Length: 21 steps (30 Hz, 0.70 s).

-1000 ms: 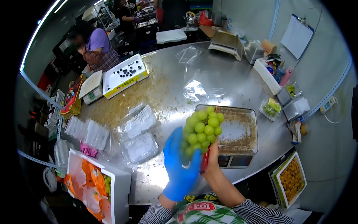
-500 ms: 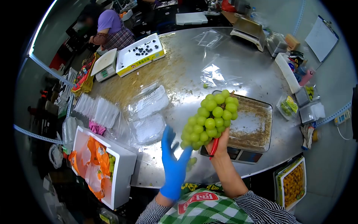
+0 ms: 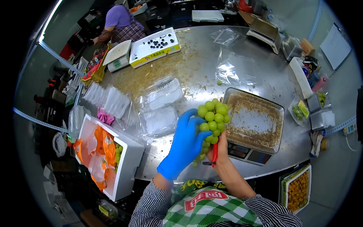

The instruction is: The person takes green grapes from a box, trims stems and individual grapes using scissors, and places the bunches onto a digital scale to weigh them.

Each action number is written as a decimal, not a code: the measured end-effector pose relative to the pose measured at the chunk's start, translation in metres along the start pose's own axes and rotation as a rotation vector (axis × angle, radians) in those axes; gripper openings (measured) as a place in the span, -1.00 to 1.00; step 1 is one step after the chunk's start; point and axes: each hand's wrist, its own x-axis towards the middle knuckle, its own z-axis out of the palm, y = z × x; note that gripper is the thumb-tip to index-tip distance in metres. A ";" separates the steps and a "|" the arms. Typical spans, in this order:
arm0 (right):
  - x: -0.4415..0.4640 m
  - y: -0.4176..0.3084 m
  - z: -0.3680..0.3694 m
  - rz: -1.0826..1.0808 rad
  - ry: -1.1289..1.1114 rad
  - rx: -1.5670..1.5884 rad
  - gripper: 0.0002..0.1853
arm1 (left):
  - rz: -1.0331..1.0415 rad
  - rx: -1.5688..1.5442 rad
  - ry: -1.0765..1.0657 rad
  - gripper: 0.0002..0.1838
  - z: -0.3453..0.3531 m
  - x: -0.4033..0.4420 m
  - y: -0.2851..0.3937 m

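A bunch of large green grapes [image 3: 214, 120] is held up over the front of the steel table, between both hands. My left hand [image 3: 185, 143], in a blue glove, curls over the bunch's left side, its thumb and fingers against the grapes. My bare right hand [image 3: 222, 151] supports the bunch from below and from the right; its fingertips are hidden behind the fruit. A red-handled tool [image 3: 214, 153], probably scissors, hangs in the right hand, its working end not visible. Right of the bunch stands a digital scale [image 3: 254, 117] with a stained metal tray.
Clear plastic packs with white netted liners [image 3: 160, 117] lie left of my hands. A white foam box [image 3: 130, 151] holds orange wrapping and grapes. Farther back are a tray of dark berries [image 3: 155, 55] and another scale [image 3: 118, 56]. A co-worker in purple [image 3: 119, 19] is at the far left.
My left hand has moved up and right from beside the bunch and now wraps its left side. The bunch has turned more upright. The whole view has shifted slightly.
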 end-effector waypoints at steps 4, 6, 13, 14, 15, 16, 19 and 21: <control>-0.008 0.009 0.002 -0.002 -0.007 -0.028 -0.40 | 0.019 0.043 0.063 -0.73 0.003 -0.012 -0.006; -0.011 0.014 0.002 -0.005 0.000 -0.047 -0.40 | 0.019 -0.036 0.047 -0.68 -0.005 -0.017 -0.006; -0.018 0.030 0.000 0.049 -0.061 -0.052 -0.45 | -0.390 -0.380 0.546 -0.60 -0.103 -0.066 -0.068; -0.020 0.033 0.002 0.050 -0.048 -0.063 -0.45 | -0.450 -0.128 0.632 -0.58 -0.129 -0.081 -0.088; -0.020 0.036 0.001 0.067 -0.046 -0.062 -0.45 | -0.530 0.159 0.642 -0.56 -0.155 -0.100 -0.116; -0.020 0.040 -0.002 0.085 -0.045 -0.060 -0.45 | -0.607 0.448 0.642 -0.53 -0.170 -0.119 -0.138; -0.022 0.052 0.016 0.150 -0.051 -0.042 -0.46 | -0.585 0.727 0.830 -0.47 -0.176 -0.146 -0.158; -0.023 0.066 0.023 0.190 -0.069 -0.055 -0.46 | -0.670 -0.174 0.602 -0.37 -0.159 -0.145 -0.130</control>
